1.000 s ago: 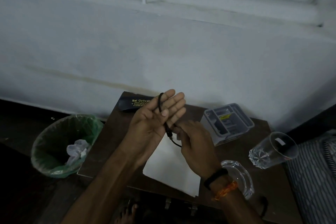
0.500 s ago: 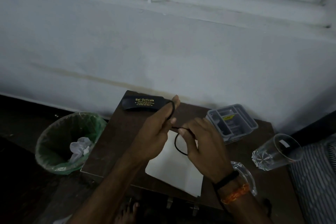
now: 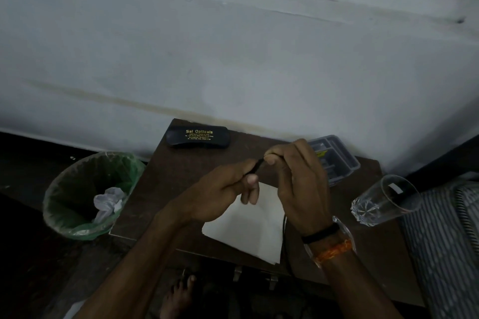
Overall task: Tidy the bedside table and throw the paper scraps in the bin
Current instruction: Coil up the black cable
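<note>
Your left hand (image 3: 223, 191) and right hand (image 3: 298, 179) meet above the middle of the bedside table (image 3: 166, 189), and between them you pinch a thin black cable (image 3: 258, 165). Only a short stretch shows between the two thumbs, running from lower left to upper right; it looks smooth and rubbery. Your left thumb and forefinger clamp one end of that stretch, with the other left fingers curled below. Your right fingers curl over the other end, thumb tucked against it. A further length of the same black cable hangs below your right palm and drops past the table's front edge.

The table top is dark brown wood with a matte, slightly grained surface and square corners. Under your hands lies a white paper sheet (image 3: 248, 230), flat, turned diagonal to the table edges, one corner reaching the front edge. At the back left corner sits a black spectacle case (image 3: 198, 137), oblong with rounded ends, its long axis along the wall, gold lettering reading "Sai Opticals". Behind your right hand is a grey plastic compartment tray (image 3: 337, 155). To the right a clear cut-glass tumbler (image 3: 386, 199) lies tilted, mouth towards the upper right. On the floor left of the table stands a round bin (image 3: 64, 204) lined with a green bag, crumpled white paper scraps (image 3: 107, 202) inside.
</note>
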The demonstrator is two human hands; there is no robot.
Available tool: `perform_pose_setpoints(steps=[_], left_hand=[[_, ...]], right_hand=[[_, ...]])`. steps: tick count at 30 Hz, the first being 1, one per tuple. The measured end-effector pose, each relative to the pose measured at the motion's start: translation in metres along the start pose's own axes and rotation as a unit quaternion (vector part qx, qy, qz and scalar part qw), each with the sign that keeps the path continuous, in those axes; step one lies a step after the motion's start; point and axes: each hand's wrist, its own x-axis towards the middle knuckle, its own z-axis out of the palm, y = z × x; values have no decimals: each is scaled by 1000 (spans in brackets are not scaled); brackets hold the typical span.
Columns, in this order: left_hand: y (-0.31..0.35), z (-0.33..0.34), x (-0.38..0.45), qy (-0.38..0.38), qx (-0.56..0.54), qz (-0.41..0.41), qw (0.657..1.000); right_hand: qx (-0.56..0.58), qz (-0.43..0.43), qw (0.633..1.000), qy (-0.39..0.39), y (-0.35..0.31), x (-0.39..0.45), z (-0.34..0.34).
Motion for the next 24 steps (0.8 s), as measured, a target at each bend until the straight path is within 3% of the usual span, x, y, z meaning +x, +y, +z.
perform_pose_setpoints(steps=[3, 7, 12, 18, 24], left_hand=[[4, 0, 2, -9, -149, -20, 989], [13, -1, 1, -35, -325, -39, 944], [15, 2, 5, 18, -447, -51, 893], [7, 5, 12, 100, -473, -10, 875], [-3, 8, 21, 188, -405, 2, 895]], right_hand=[[38, 49, 998, 18, 2, 4, -5], [44, 62, 997, 21, 0, 5, -5], [67, 108, 992, -26, 2, 0, 1], [70, 121, 976, -168, -9, -10, 11], [47, 97, 968, -227, -15, -13, 6]])
